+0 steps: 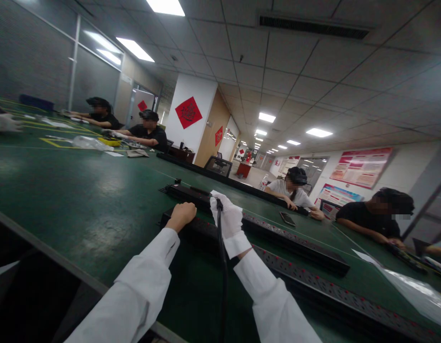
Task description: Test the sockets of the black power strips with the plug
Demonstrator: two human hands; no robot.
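My bare left hand (182, 214) is closed in a fist on the near end of a long black power strip (299, 250) lying on the green table (81, 200). My right hand (225, 216), in a white glove, is closed around a black cable (222, 267) that runs back toward me between my white sleeves. A second long black strip (349, 300) lies nearer on the right. A shorter black unit (186, 193) sits just beyond my hands.
A dark phone (287, 218) lies on the table past the strips. Several other people sit at the table's far side and right end, hands on the surface. Clear plastic bags (416, 290) lie at right and another at far left (88, 142).
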